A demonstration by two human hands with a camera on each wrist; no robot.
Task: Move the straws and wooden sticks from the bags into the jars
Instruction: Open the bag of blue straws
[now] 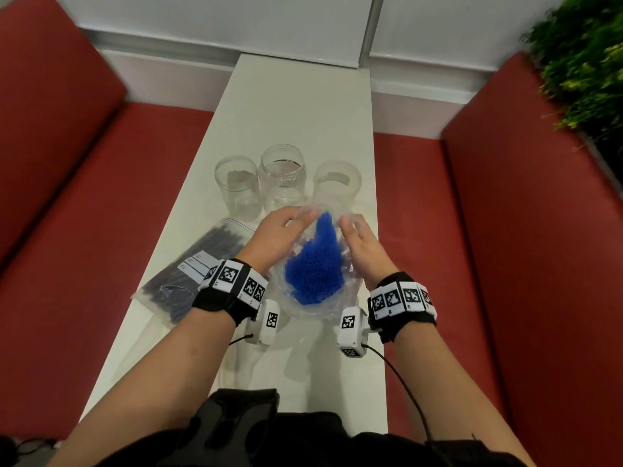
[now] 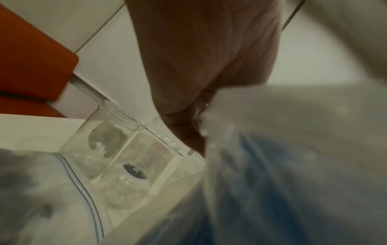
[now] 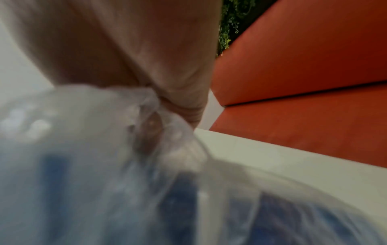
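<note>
table (image 1: 303, 106) runs up frame centre | three jars (image 1: 282, 178) mid-frame, head view only | dark-straw bag (image 1: 192, 264) flat at lower left | clear bag (image 1: 317, 305) of blue straws (image 1: 315, 264) held centre, left hand (image 1: 274, 235) and right hand (image 1: 362, 246) each pinching its mouth | wrist views: blurred plastic against palms
</note>
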